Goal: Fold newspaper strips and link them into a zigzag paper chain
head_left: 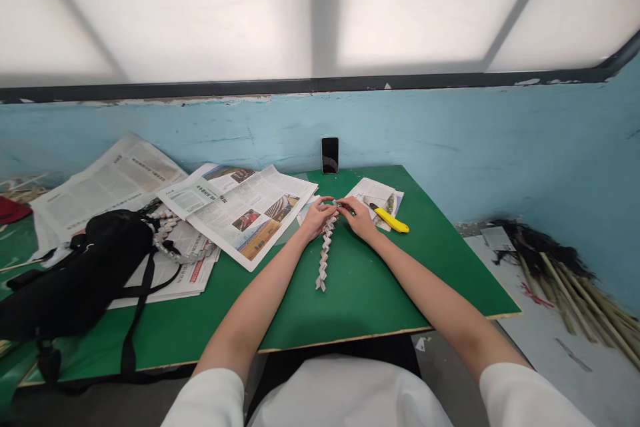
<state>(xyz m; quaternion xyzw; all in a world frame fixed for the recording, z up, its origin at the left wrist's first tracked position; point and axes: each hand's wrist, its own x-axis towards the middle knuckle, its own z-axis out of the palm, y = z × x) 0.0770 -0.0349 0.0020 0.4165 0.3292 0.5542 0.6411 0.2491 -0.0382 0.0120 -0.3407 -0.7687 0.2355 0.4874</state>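
Observation:
A folded newspaper chain [324, 257] runs across the green table [360, 293] from my hands toward me. My left hand [316, 215] pinches the chain's far end, fingers curled. My right hand [356, 216] meets it from the right, fingers closed on the same end of paper strip. A yellow utility knife [391, 219] lies just right of my right hand on a cut newspaper sheet [379, 195].
Open newspapers [245, 210] cover the table's left half, with another woven paper chain [173, 240] and a black bag [80, 273] on them. A phone [330, 155] leans against the blue wall. Bamboo sticks [575, 293] lie on the floor at right.

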